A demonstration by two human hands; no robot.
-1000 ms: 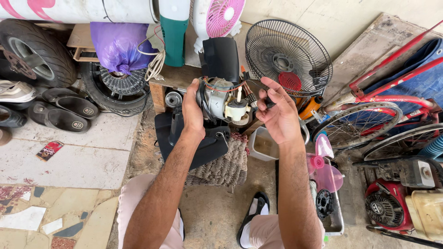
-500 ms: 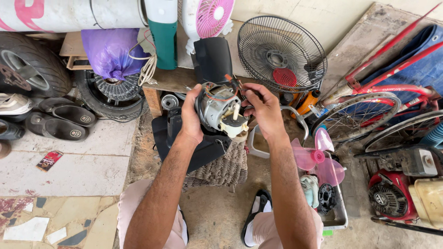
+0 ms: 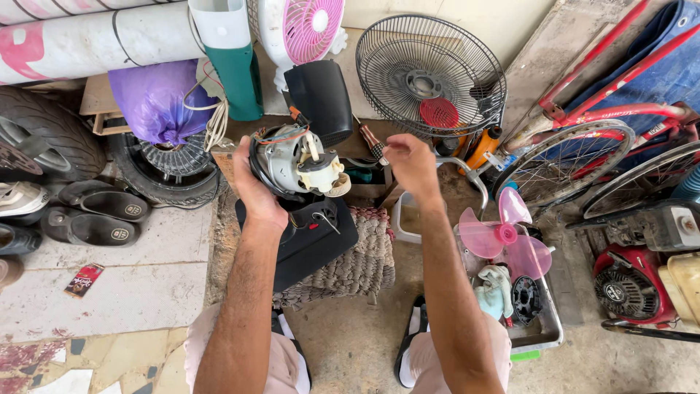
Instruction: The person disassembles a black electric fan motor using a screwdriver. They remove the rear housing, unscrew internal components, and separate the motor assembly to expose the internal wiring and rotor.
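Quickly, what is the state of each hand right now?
Left hand: closed, holding the grey metal fan motor.
Right hand: fingers pinched; whether it holds anything cannot be told.

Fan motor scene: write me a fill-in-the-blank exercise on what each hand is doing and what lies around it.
1. The fan motor is held up in the ____ hand.
2. The right hand is lifted beside the motor and pinches a small ____ in its fingers.
3. The loose fan blade lying over the tray is ____ in colour.
4. Under the motor, a black housing rests on a woven ____.

Missing words: left; screwdriver; pink; mat
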